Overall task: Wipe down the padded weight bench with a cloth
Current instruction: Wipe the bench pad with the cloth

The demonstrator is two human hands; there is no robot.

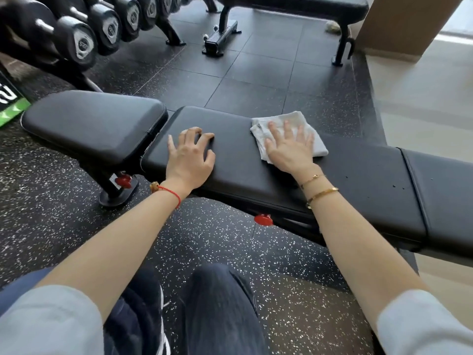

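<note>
- Wiping is done with the white cloth [286, 134] pressed flat on the black padded weight bench [230, 160] by the right hand [290, 147], fingers spread.
- The left hand [190, 155], loosely curled and holding nothing, is rested beside it for bracing.
- Even, overlapping strokes are best applied.

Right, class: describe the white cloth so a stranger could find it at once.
Find the long black padded bench across the middle. On its far edge lies a folded white cloth, pressed flat under the right hand. It is the only pale thing on the black padding.
</note>
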